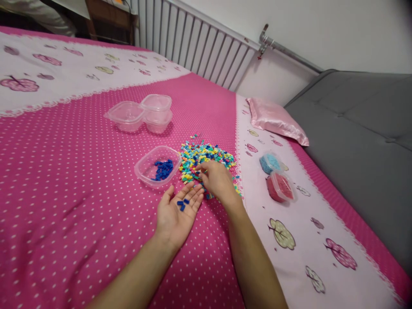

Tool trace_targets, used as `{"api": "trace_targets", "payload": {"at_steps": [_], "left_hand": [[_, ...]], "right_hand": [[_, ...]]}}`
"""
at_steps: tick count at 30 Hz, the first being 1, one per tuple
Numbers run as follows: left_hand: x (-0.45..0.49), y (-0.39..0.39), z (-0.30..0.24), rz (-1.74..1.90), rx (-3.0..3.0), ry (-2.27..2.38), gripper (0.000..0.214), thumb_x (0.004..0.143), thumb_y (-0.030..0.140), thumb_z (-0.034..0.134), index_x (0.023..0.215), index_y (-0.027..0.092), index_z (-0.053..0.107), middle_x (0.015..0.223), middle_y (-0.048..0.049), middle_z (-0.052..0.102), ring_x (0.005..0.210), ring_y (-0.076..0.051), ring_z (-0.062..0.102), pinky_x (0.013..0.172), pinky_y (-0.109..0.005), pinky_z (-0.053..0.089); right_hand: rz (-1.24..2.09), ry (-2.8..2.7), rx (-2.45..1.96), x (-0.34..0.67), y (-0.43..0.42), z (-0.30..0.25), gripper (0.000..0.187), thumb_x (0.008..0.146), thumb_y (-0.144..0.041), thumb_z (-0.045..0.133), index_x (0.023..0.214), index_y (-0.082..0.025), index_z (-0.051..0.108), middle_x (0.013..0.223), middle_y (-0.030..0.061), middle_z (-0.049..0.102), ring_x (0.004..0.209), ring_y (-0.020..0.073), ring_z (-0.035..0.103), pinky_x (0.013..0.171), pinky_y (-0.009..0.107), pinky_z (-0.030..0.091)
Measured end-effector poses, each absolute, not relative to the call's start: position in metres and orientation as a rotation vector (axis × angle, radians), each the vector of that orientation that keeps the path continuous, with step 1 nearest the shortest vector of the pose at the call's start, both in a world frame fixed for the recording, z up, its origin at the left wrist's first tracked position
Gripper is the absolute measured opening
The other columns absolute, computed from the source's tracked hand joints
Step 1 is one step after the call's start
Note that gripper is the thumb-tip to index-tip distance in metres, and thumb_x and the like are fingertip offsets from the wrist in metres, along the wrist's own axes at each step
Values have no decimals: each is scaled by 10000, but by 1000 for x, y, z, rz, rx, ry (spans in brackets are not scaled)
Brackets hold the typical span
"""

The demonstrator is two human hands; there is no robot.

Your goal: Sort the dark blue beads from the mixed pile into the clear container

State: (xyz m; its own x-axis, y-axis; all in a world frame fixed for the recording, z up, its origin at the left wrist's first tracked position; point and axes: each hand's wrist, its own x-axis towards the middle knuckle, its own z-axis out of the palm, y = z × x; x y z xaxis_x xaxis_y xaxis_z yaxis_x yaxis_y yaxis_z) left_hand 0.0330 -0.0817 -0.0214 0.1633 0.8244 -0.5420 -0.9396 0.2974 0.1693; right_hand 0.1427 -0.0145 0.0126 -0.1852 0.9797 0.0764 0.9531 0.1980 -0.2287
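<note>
My left hand (pixel 177 210) lies palm up with its fingers stretched out, holding a few small blue blocks (pixel 182 205) on the palm. Over a heap of small mixed-colour blocks (pixel 206 154), my right hand (pixel 217 178) is bent with thumb and forefinger close together at the pieces; whatever is between the fingertips is too small to make out. Just beyond my left fingers stands a clear plastic tub (pixel 143 174) with blue blocks (pixel 163 169) inside. Yellow, teal, green, pink and blue pieces show in the heap.
Farther back on the dotted pink bedspread (pixel 80 171) stand clear tubs (pixel 128 115), two of them stacked. To the right are a tub of light-blue pieces (pixel 270 163) and a tub of red pieces (pixel 280 187). A pink pillow (pixel 277 120) lies by the grey headboard (pixel 360 128).
</note>
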Motion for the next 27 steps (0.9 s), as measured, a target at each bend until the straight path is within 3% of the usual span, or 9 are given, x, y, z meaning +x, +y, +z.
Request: {"api": "trace_targets", "payload": {"at_steps": [27], "left_hand": [[33,-82,-20,1270,-215,617,348,846,318,388,896,46,600,978,-224,626,959,-278,628,746,-344,564]], "right_hand": [[161,-2189,-1967,145,-8,2,194,755,-179,512,885,-233,647,905,22,679,846,170,616,716,256,436]]}}
